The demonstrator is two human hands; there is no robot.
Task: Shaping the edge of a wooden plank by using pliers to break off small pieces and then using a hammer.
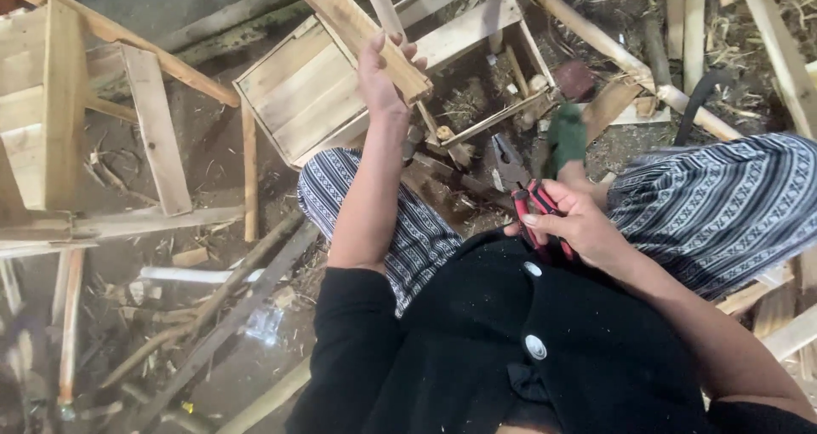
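While your left hand [380, 75] has its fingers [407, 49] curled round a pale wooden slat [357, 27] above the open wooden crate [306, 89], your right hand [572, 223] is clamped on red-handled pliers [528, 194] nearer your lap. The slat looks light, stiff and splintery; hold it mid-length. No labels show.

Left arm bare below black sleeve, stretched forward and up, elbow near left knee. Left hand [383, 72] raised, back toward camera, fingers curled over far edge of what it grips, thumb alongside. Right arm bent, forearm bare, running in from lower right across lap. Right hand [572, 223] low between knees, fingers wrapped tight in closed grip, knuckles up. Hands well apart, left far ahead of right.
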